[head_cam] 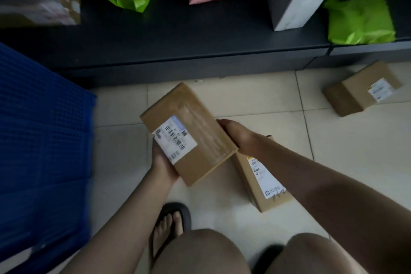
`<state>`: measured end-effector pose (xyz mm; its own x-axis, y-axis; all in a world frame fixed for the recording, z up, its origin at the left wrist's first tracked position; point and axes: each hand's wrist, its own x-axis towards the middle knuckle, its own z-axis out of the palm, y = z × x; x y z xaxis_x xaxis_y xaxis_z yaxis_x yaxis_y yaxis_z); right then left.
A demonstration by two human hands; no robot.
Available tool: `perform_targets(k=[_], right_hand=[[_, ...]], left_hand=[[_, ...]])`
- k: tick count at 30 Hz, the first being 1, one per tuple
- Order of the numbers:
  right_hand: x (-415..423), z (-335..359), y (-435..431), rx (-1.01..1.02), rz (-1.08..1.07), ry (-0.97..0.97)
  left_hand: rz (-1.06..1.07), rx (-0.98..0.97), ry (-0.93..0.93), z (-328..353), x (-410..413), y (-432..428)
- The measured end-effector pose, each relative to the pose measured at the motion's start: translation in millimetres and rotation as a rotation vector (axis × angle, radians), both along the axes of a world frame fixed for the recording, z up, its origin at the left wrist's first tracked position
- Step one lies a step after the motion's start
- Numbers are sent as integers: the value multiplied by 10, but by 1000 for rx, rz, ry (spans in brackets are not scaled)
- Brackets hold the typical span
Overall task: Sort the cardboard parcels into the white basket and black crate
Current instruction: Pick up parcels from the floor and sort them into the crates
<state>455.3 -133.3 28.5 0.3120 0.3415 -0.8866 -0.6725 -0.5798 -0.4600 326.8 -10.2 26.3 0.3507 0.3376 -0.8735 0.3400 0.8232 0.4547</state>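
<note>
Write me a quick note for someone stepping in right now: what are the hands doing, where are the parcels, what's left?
Left hand and right hand: both gripping one held parcel above the floor, label up.
Second parcel lies on the tiles under the right arm; third parcel lies farther right, near the shelf.
A blue crate stands at left. White basket and black crate are not in view.
Done: cannot tell from here.
Left: place the held parcel, then likely the two on the floor.
</note>
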Motion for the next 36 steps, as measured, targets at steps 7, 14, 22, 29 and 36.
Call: perform_targets(k=[7,14,22,29,36], right_hand=[[-113,2681,-97,46,-87,-148],[-424,5317,197,209,-362,-186],[-1138,6974,837,423,-344,-183],[-1940,7449,1448,517,-175,-130],[-3016,7531,2328,467,24,-117]], left_hand=[[-273,133,-189,2402,101,194],[-335,189,-124,5260,-84,514],[-250,364,-268,7204,-867,905],[-31,552,-169,7598,-1953,1410],[94,536,-135,7528,-3108,2187]])
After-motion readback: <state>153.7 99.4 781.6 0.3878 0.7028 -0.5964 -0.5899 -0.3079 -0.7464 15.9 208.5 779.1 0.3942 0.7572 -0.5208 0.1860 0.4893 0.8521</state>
